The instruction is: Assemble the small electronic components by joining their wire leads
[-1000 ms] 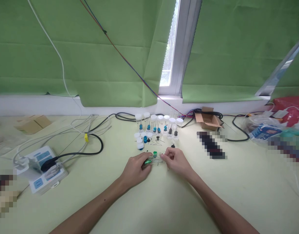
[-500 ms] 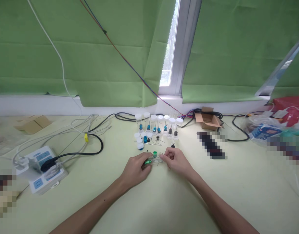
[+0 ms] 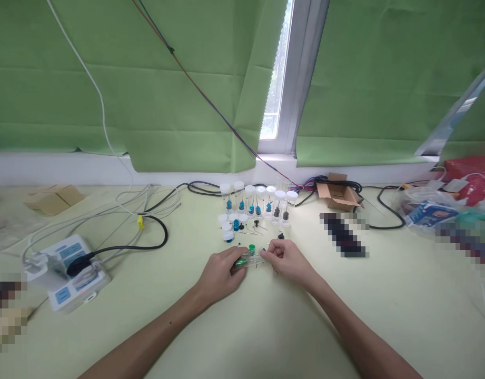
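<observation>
My left hand [image 3: 220, 272] is closed round one end of a clear plastic packet [image 3: 258, 259]; whether it is a soft bag or a tube is hard to make out. A shiny green part [image 3: 240, 262] shows by its fingers, and thin metal bits lie in or under the plastic. At the packet's other end, my right hand [image 3: 288, 259] pinches with thumb and forefinger, the remaining fingers curled. A green cap-like piece [image 3: 251, 248] sits just beyond, between the hands. Beyond my right fingers lies a small black part [image 3: 280, 236].
Several clear vials [image 3: 268, 205] with white lids hold blue or black parts. Blue pieces [image 3: 236, 225] and thin metal rods lie before them. A power strip [image 3: 74, 273] with cables is at left. An open cardboard box [image 3: 340, 199] and a bagged blue package [image 3: 432, 215] are at right.
Both hands keep nearly the same hold on the packet. The whole view has shifted very slightly.
</observation>
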Available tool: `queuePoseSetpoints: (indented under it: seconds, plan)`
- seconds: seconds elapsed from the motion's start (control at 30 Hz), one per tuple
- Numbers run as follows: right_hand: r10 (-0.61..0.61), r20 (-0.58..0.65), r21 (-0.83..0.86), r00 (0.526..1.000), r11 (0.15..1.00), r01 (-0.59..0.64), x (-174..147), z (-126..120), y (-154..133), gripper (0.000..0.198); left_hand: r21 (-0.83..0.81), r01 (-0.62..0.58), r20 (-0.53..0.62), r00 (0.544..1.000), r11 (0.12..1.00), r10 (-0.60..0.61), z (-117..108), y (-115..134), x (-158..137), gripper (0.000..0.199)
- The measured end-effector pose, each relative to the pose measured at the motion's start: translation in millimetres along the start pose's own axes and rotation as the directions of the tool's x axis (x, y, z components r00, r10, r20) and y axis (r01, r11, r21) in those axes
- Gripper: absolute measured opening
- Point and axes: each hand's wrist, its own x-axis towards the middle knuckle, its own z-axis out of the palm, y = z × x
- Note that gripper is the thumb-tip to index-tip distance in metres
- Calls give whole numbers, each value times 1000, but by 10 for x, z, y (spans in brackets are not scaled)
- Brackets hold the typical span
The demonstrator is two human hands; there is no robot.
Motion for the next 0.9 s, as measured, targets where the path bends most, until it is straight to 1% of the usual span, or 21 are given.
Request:
queuePoseSetpoints:
  seconds: [0.27, 0.63, 0.9]
  plan:
    - [47, 37, 81, 998, 996, -50, 11, 13, 26, 31, 29, -11, 23, 1000, 1000, 11, 4, -5, 0, 37]
    - [94, 54, 119, 994, 988, -100, 37, 11, 72, 31, 55, -28, 33, 999, 998, 26, 10, -26, -2, 35]
    - [189, 78, 215, 979, 956, -202, 40, 25, 83, 32, 90, -69, 26, 997, 994, 67, 19, -20, 3, 36]
